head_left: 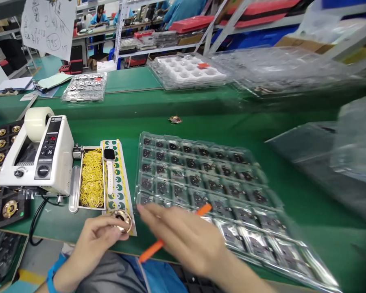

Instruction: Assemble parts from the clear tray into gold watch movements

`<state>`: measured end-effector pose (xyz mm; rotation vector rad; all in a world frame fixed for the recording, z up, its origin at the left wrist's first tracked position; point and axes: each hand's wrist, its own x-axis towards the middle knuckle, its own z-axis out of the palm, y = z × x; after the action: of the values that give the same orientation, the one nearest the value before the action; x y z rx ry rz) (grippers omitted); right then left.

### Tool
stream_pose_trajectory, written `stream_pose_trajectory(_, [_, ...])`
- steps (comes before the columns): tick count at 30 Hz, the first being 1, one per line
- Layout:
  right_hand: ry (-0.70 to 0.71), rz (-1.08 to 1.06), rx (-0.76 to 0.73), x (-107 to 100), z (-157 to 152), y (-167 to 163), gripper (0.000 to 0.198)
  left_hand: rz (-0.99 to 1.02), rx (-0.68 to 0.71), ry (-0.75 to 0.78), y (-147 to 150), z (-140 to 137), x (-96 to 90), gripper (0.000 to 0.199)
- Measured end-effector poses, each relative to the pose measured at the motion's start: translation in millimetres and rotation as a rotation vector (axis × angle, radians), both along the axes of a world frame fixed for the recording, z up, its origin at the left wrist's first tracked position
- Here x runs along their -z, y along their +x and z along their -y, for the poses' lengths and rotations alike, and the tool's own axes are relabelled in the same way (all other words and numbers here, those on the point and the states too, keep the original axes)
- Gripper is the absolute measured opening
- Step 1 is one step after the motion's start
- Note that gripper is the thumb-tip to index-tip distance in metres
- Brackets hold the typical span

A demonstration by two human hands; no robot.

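My left hand (pixel 93 240), wearing a blue wristband (pixel 51 276), pinches a round gold-coloured metal part (pixel 126 219) with a dark centre between thumb and fingertips. My right hand (pixel 186 240), slightly blurred, has a slim orange pen-like tool (pixel 152 250) lodged in it; one end sticks out below the fingers and the other above the knuckles. Under and beyond that hand lies a clear plastic tray (pixel 138 171) whose pockets hold dark small parts. A sheet of green-and-white die-cut stickers (pixel 121 191) lies just past the gold part.
On the left stand a white tape dispenser (pixel 61 150), a box of yellow rings (pixel 92 179), a white-strapped watch (pixel 110 173) and a black tray (pixel 0 209) of gold parts. A loose part (pixel 175 119) lies farther back. Plastic trays (pixel 189 71) line the raised shelf; grey sheeting (pixel 317 158) is right.
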<state>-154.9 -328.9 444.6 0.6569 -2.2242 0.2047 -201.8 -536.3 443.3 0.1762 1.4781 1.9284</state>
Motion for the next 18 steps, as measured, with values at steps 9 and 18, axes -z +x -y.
stream_pose_trajectory(9, [-0.175, 0.092, -0.257, 16, 41, 16, 0.025, -0.028, 0.085, -0.08, -2, 7, -1.5, 0.05])
stream_pose_trajectory(18, [-0.325, 0.148, -0.371, 19, 53, 16, 0.028, 0.083, 0.17, -0.062, 2, 14, -3.9, 0.057])
